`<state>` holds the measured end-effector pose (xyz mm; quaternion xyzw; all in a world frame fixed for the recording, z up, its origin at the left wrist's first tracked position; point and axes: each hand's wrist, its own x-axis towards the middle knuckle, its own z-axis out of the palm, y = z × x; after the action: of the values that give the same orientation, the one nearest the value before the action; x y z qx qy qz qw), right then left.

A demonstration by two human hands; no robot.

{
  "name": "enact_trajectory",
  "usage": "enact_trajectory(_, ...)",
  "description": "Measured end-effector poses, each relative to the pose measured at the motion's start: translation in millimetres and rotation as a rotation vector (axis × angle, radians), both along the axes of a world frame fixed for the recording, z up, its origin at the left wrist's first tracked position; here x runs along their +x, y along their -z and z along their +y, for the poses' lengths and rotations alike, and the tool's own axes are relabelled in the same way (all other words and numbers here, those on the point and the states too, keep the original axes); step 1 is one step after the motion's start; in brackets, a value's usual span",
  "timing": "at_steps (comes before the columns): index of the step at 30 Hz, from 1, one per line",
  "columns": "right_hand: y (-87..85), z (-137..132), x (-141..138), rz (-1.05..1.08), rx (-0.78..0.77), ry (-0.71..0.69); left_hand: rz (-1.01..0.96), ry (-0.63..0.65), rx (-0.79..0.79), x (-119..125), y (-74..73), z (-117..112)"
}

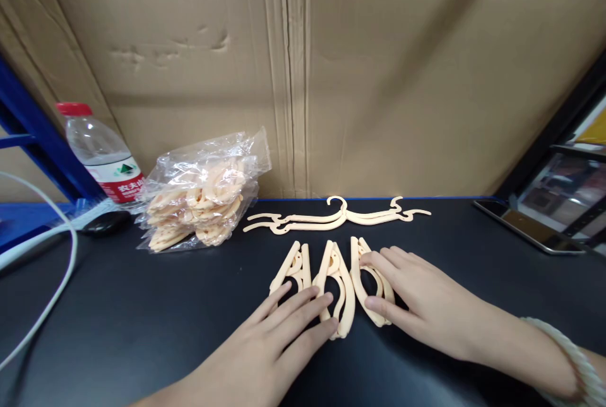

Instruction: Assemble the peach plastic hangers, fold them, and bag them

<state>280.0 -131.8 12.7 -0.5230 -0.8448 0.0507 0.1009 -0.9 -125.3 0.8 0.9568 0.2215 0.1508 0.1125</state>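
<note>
Three folded cream plastic folding hangers lie side by side on the black tabletop. My left hand (279,337) lies palm down with fingers spread. Its fingertips touch the left folded hanger (305,262) and the middle folded hanger (349,306), covering part of both. My right hand (416,296) is over the right folded hanger (355,262), its thumb near the lower end and its fingers bent over the upper right side, partly hiding it. Behind them lie unfolded hangers (312,224) with arms stretched out and a hook upward.
A clear plastic bag (203,199) of more folded hangers sits at the back left. Beside it are a water bottle (101,154), a black mouse (108,223) and a white cable (71,262). A phone-like device (525,228) lies far right. Cardboard (426,79) walls the back.
</note>
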Motion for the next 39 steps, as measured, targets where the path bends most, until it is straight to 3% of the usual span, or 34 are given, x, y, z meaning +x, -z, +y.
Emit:
enact_trajectory(5,-1.4,3.1,-2.3,0.036,0.006,-0.015,-0.113,-0.02,-0.027,2.1,10.7,0.3)
enact_trajectory(8,-1.0,11.0,2.8,0.15,0.043,0.031,-0.173,-0.025,-0.086,1.8,1.6,-0.7)
enact_trajectory(13,14.7,45.6,35.5,0.21,0.301,0.065,-0.209,-0.044,-0.132,-1.3,-19.3,-1.3)
enact_trajectory(19,30.2,74.2,69.9,0.066,0.315,0.037,-0.251,-0.102,-0.089,-1.5,-15.6,-0.7)
enact_trajectory(28,21.6,71.4,57.2,0.182,0.271,0.009,-0.291,-0.124,-0.105,-5.4,-16.2,-3.8)
enact_trajectory(34,17.1,66.4,56.4,0.291,0.24,0.134,-0.499,-0.22,-0.125,-2.8,-10.3,-3.1)
enact_trajectory(39,12.1,60.0,55.2,0.429,0.367,0.188,-0.619,-0.371,-0.334,-4.0,-10.3,-1.7)
